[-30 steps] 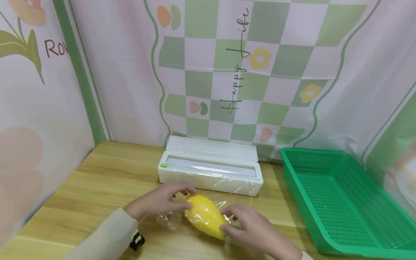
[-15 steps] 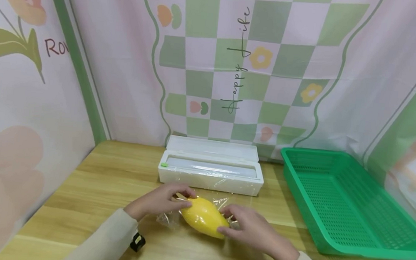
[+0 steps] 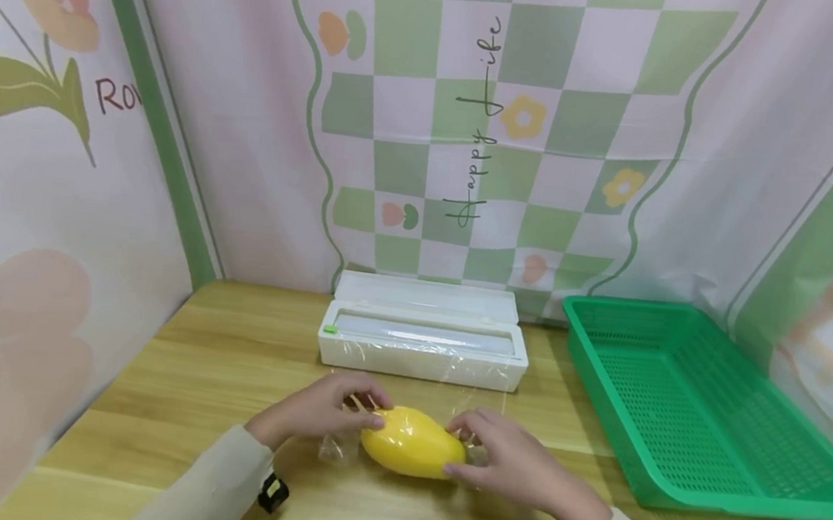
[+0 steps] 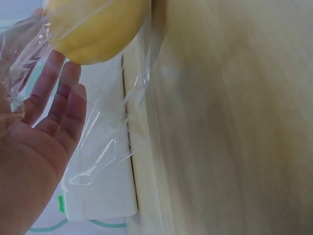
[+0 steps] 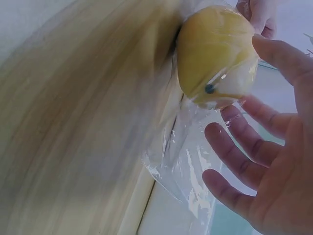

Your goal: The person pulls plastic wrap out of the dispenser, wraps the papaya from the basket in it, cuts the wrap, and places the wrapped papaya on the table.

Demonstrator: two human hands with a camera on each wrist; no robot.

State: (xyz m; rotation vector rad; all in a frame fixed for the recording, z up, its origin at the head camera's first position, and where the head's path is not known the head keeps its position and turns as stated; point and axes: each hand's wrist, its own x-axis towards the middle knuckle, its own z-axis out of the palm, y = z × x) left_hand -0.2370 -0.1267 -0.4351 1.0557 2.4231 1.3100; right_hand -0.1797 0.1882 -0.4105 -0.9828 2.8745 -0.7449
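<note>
A smooth yellow mango (image 3: 414, 444) lies roughly crosswise on the table, with clear cling film (image 5: 190, 166) around it. My left hand (image 3: 327, 406) holds its left end, thumb on the near upper side and fingers behind. On the opposite end, my right hand (image 3: 510, 462) grips the fruit between thumb and fingers. A dark stem spot shows on that end in the right wrist view. Loose film hangs past both ends and also crosses the left fingers (image 4: 68, 105). Behind the hands, a white cling film box (image 3: 421, 367) stands with its lid raised, and film stretches from it toward the mango.
A green perforated basket (image 3: 740, 500) stands on the right of the wooden table (image 3: 228, 334). A small green slider (image 3: 330, 330) sits at the box's left end. Printed curtains (image 3: 257, 194) close off the back and both sides.
The mango has turned from a slant to nearly level, its right end rising in view. Both hands stay at its ends, shifting only slightly.
</note>
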